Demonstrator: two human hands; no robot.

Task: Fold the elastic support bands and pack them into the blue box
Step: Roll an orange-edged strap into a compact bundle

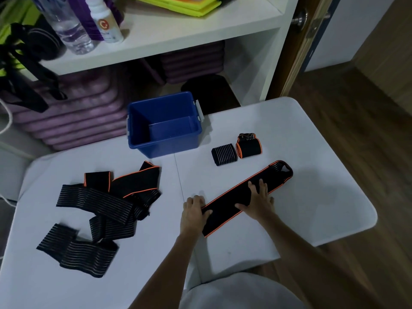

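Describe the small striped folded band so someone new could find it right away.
Start at the blue box on the white table and look just to its right. Two folded bands sit side by side there; the striped folded band is the left one, plain black with grey stripes, while the orange-edged folded band beside it has orange trim.

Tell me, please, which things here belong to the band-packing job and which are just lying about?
Job: blue box; flat orange-edged band; two folded bands; unfolded pile.
Lying about: water bottle; white bottle; purple mats.
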